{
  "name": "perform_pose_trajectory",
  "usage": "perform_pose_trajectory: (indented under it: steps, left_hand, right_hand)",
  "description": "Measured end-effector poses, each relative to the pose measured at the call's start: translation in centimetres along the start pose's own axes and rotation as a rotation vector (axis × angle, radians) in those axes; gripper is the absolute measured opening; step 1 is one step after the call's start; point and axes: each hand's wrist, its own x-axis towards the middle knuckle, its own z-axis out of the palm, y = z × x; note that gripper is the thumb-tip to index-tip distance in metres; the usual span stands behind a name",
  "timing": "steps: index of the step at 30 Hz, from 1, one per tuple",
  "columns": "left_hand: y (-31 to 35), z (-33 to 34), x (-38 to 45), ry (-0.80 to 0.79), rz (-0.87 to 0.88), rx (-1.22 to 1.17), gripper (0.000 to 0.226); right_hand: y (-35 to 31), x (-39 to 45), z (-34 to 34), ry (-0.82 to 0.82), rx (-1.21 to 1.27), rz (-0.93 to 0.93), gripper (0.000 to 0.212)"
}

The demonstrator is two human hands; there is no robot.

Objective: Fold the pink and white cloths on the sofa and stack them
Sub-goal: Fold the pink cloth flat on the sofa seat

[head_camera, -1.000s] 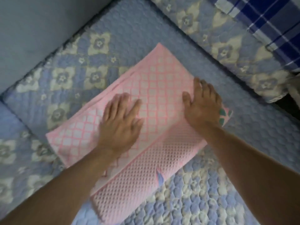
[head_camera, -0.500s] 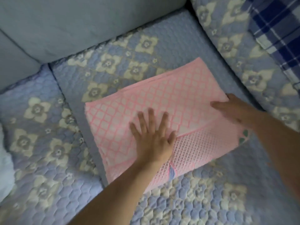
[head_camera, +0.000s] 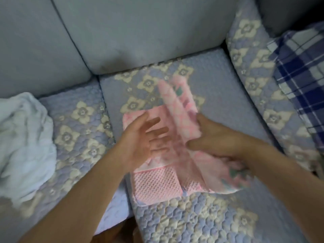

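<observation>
Pink cloth lies between the hands; right hand grips its raised flap; left hand spread open.

One pink cloth is lying on the sofa near the middle, and one white cloth is sitting crumpled at the far left edge, making two task cloths in all. One blue plaid cloth is showing at the right, draped on the armrest. Two hands are working over the pink one, the left hand and the right hand, and two quilted floral seat covers are showing side by side under everything.
</observation>
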Motion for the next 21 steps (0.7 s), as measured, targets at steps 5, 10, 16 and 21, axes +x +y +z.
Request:
perform_pose_trajectory:
  steps: [5,10,16,21]
  left_hand:
    - [-0.1,-3.8,-1.1,0.081,0.056,0.070,0.049]
    - [-3.3,-5.8,2.8,0.531,0.313,0.294,0.017]
    - [-7.1,-7.6,4.8,0.833,0.459,0.978,0.046]
    - [-10.3,-3.7,1.8,0.829,0.699,1.579,0.073]
  right_hand:
    - [-6.4,3.2,10.7,0.008,0.007,-0.118,0.083]
    - [-3.8,3.9,15.9,0.039,0.140,-0.230,0.048]
    - [4.7,1.7,20.5,0.497,-0.511,-0.291,0.058]
    - [7.0,2.5,21.6,0.459,-0.586,-0.330,0.061]
